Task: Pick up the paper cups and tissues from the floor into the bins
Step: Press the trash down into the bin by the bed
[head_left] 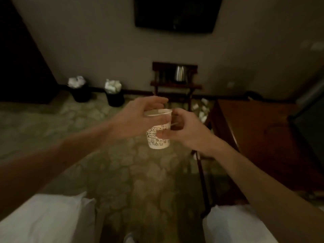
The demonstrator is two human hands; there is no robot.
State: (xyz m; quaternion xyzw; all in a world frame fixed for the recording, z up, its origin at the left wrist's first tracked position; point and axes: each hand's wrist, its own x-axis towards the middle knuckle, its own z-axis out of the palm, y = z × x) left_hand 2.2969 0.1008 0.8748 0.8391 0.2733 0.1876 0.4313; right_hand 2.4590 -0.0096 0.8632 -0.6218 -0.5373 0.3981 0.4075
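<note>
The left hand [138, 118] and right hand [185, 130] grip the paper cup [158, 140].

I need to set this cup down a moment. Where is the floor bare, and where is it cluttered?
Bare carpet runs from between the two beds up to the bins. The desk top at right also looks bare. Crowded: tissues litter the floor between rack and desk, and both bins are heaped.

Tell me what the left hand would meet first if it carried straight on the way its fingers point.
The left hand grips the paper cup; straight on, it would likely meet the right hand holding the cup's other side.
</note>
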